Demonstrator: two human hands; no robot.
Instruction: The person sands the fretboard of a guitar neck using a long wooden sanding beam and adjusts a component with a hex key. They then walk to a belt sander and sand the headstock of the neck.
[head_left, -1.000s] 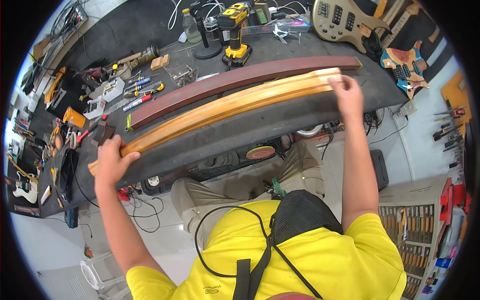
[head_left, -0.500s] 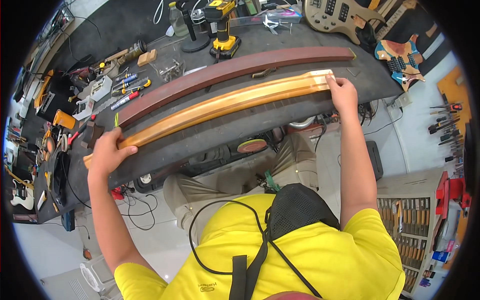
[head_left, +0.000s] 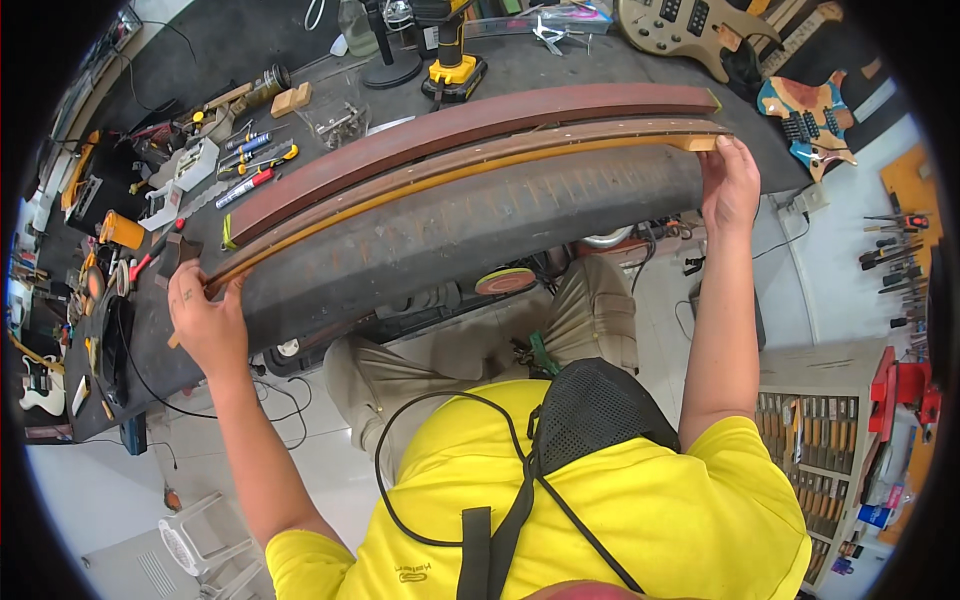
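A long wooden guitar neck (head_left: 500, 153) spans the front of the dark workbench, held at both ends. Its brown fretboard is turned up and away from me, and a golden wood edge runs along my side. Around the left end, the fingers and thumb of my left hand (head_left: 208, 315) are closed. My right hand (head_left: 732, 185) pinches the thicker block at the right end. Just behind the neck, and close to it, lies a long dark red beam (head_left: 450, 118) with yellow-green ends.
A yellow cordless drill (head_left: 455, 72) stands behind the beam. Pens and hand tools (head_left: 250, 165) lie at left, near an orange cup (head_left: 122, 230). A bass guitar body (head_left: 690, 30) and a small blue-and-tan guitar (head_left: 808, 115) are at right. Cut marks (head_left: 520, 195) line the bench front.
The neck has been rolled over from its golden back, so the fretboard now shows. It has also moved away from me toward the beam, and my right hand has shifted right.
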